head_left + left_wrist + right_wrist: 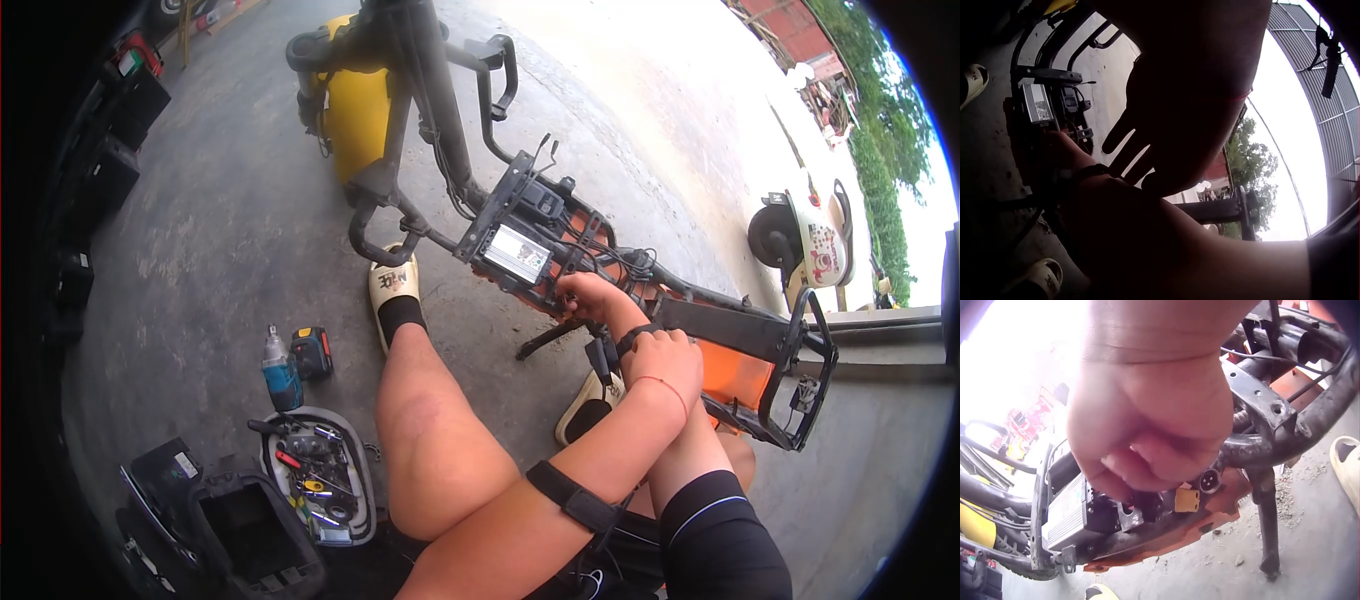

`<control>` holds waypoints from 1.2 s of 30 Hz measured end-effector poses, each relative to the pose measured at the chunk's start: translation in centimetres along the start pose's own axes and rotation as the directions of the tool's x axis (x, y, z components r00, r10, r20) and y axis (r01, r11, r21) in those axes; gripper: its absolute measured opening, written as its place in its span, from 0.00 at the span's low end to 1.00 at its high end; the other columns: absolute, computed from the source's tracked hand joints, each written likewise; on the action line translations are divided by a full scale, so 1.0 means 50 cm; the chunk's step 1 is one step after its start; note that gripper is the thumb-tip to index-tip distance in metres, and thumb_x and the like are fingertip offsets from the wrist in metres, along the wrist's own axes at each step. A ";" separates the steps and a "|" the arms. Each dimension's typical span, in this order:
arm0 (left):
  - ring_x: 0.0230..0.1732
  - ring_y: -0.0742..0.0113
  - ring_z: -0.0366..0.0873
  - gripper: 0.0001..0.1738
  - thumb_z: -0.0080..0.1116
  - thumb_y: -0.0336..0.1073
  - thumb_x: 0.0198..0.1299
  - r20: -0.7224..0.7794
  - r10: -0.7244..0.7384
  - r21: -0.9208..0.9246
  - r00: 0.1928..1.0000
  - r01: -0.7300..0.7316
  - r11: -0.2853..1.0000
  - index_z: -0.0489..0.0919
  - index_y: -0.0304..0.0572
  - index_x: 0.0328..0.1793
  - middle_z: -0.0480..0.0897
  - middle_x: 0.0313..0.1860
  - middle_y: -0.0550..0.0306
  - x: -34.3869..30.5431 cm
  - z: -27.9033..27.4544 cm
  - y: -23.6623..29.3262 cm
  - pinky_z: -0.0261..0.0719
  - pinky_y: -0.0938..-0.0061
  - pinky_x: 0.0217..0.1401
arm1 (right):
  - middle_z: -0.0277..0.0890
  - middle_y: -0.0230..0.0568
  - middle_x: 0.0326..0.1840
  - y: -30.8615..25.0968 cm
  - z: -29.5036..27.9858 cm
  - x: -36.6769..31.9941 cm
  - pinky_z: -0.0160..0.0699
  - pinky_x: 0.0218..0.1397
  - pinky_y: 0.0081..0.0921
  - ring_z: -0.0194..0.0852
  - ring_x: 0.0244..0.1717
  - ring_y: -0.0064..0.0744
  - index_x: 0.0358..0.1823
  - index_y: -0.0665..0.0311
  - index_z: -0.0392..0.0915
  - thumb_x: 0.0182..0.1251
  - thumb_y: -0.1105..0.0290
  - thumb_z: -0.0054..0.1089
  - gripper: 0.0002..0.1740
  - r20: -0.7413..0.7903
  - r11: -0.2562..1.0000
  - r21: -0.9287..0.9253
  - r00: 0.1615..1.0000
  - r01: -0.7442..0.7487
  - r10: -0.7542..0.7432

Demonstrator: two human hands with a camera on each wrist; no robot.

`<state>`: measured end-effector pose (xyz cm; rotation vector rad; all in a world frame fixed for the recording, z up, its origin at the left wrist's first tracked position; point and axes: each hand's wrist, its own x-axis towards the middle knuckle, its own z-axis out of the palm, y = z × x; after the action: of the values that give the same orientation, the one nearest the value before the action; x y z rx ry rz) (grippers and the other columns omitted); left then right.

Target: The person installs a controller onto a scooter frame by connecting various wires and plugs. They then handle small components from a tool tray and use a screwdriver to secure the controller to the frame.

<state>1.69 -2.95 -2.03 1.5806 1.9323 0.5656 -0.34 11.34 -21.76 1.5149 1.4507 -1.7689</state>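
While the black bin (pixel 294 525) sits at the near left, the tool tray (pixel 367 490) is just beside it; its rim goes up round the small tools, maybe to stop them rolling off; a blue driver (pixel 281 377) stands past its far edge, likely so it is easy to reach; grey floor (pixel 240 230) shows from there to the bike frame (pixel 745 325), so an arm could swing that way. The silver box (pixel 517 254) is set in the frame, by the bar at its left; the right hand (pixel 590 297) is just right of it, fingers curled down low; I cannot tell if its grip has a thing in it; a yellow plug (pixel 1187 500) and a round socket (pixel 1210 481) are near those fingers, and hard tubes leave them little side room. The left hand (pixel 665 365) lies over the right wrist, its fingers long and spread, touching the black strap (pixel 640 338), maybe to set it right; the orange panel (pixel 735 375) is right of both hands; a white scooter (pixel 820 245) stands far right, well apart.
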 end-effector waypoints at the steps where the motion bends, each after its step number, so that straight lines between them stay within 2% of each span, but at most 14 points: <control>1: 0.57 0.56 0.80 0.15 0.55 0.37 0.64 0.022 0.003 0.000 1.000 -0.003 1.000 0.80 0.42 0.55 0.80 0.53 0.51 0.000 0.000 0.002 0.75 0.63 0.59 | 0.68 0.31 0.24 0.001 0.006 -0.002 0.55 0.17 0.20 0.69 0.20 0.23 0.33 0.61 0.74 0.56 0.72 0.59 0.04 -0.036 0.999 -0.001 0.998 0.044 -0.044; 8: 0.57 0.57 0.80 0.15 0.54 0.37 0.65 0.104 0.010 -0.010 0.995 -0.009 1.000 0.80 0.43 0.55 0.81 0.53 0.52 -0.002 0.004 0.011 0.74 0.64 0.58 | 0.68 0.29 0.26 0.022 0.018 -0.018 0.57 0.19 0.20 0.66 0.20 0.22 0.36 0.60 0.75 0.59 0.71 0.59 0.05 -0.089 0.989 0.060 0.987 0.136 -0.130; 11: 0.57 0.56 0.80 0.15 0.53 0.37 0.65 0.054 -0.001 0.001 0.999 0.001 1.000 0.80 0.42 0.55 0.81 0.53 0.52 -0.008 0.000 0.009 0.74 0.63 0.58 | 0.70 0.29 0.29 0.015 0.013 -0.021 0.58 0.20 0.19 0.67 0.23 0.21 0.38 0.59 0.75 0.60 0.70 0.59 0.06 -0.042 0.990 0.062 0.991 0.126 -0.124; 13: 0.58 0.56 0.79 0.16 0.51 0.38 0.67 0.053 -0.006 -0.016 0.999 0.007 1.000 0.81 0.43 0.57 0.80 0.56 0.51 -0.002 0.009 0.002 0.76 0.61 0.57 | 0.71 0.32 0.33 0.000 -0.004 -0.018 0.59 0.20 0.18 0.68 0.24 0.21 0.41 0.62 0.73 0.62 0.71 0.59 0.08 0.093 0.996 0.078 0.995 0.034 -0.041; 14: 0.60 0.56 0.78 0.18 0.49 0.40 0.69 0.060 -0.001 -0.030 0.998 0.002 1.000 0.82 0.44 0.58 0.78 0.60 0.51 0.004 0.012 0.000 0.77 0.59 0.56 | 0.71 0.32 0.33 -0.005 -0.006 -0.013 0.59 0.20 0.18 0.68 0.24 0.21 0.41 0.62 0.73 0.62 0.71 0.59 0.08 0.097 0.997 0.067 0.994 0.041 -0.048; 17: 0.59 0.56 0.78 0.18 0.49 0.40 0.69 0.094 0.019 -0.030 0.995 -0.017 0.999 0.81 0.45 0.59 0.78 0.59 0.51 0.001 0.012 -0.009 0.77 0.59 0.56 | 0.72 0.33 0.33 -0.013 0.023 -0.041 0.58 0.20 0.18 0.68 0.24 0.21 0.41 0.63 0.73 0.63 0.69 0.61 0.09 0.014 0.997 -0.059 0.999 0.044 -0.044; 20: 0.59 0.55 0.78 0.18 0.49 0.40 0.70 0.092 0.009 0.015 0.996 -0.011 1.000 0.81 0.45 0.59 0.79 0.58 0.51 -0.005 0.008 -0.008 0.77 0.58 0.55 | 0.71 0.32 0.32 -0.001 -0.004 -0.007 0.58 0.19 0.18 0.67 0.23 0.20 0.40 0.63 0.74 0.62 0.68 0.61 0.09 0.103 0.999 -0.042 0.994 0.027 -0.023; 25: 0.58 0.52 0.78 0.18 0.49 0.40 0.69 0.026 -0.007 0.038 1.000 0.006 0.999 0.81 0.44 0.59 0.79 0.58 0.50 0.006 0.019 -0.008 0.77 0.58 0.54 | 0.71 0.30 0.29 -0.019 -0.005 -0.004 0.57 0.18 0.17 0.64 0.21 0.18 0.37 0.63 0.75 0.62 0.66 0.60 0.08 0.065 0.997 -0.041 0.996 -0.060 0.063; 27: 0.58 0.51 0.78 0.18 0.48 0.40 0.69 0.013 -0.008 0.036 1.000 0.007 0.999 0.81 0.45 0.59 0.79 0.58 0.49 0.005 0.022 -0.007 0.77 0.57 0.54 | 0.70 0.28 0.28 -0.018 -0.010 0.007 0.56 0.18 0.16 0.63 0.20 0.17 0.36 0.61 0.75 0.62 0.67 0.58 0.07 0.115 0.994 -0.039 0.988 -0.099 0.103; 31: 0.57 0.51 0.78 0.18 0.49 0.40 0.69 0.000 -0.024 0.043 1.000 0.024 0.999 0.81 0.44 0.59 0.79 0.58 0.48 0.007 0.019 -0.009 0.77 0.57 0.52 | 0.69 0.26 0.26 -0.023 -0.012 0.011 0.55 0.18 0.15 0.61 0.20 0.16 0.36 0.59 0.75 0.62 0.66 0.58 0.06 0.143 0.991 -0.043 0.981 -0.124 0.129; 33: 0.57 0.51 0.78 0.19 0.49 0.40 0.69 0.001 -0.026 0.053 1.000 0.026 0.998 0.81 0.44 0.59 0.79 0.58 0.48 0.010 0.023 -0.008 0.77 0.57 0.52 | 0.69 0.25 0.26 -0.023 -0.011 0.007 0.54 0.18 0.14 0.60 0.19 0.15 0.37 0.58 0.75 0.62 0.64 0.59 0.07 0.090 0.990 -0.069 0.988 -0.120 0.126; 36: 0.57 0.50 0.78 0.19 0.49 0.40 0.68 0.002 -0.026 0.074 1.000 0.026 0.997 0.80 0.43 0.60 0.78 0.58 0.48 0.013 0.026 -0.005 0.77 0.56 0.50 | 0.70 0.26 0.27 -0.024 -0.016 0.010 0.54 0.18 0.14 0.59 0.18 0.15 0.38 0.58 0.76 0.62 0.62 0.59 0.09 0.099 0.985 -0.095 0.983 -0.144 0.153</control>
<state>2.29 -2.40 -3.28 1.5981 1.9897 0.4864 -1.10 12.63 -21.59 1.4238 1.3106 -1.6493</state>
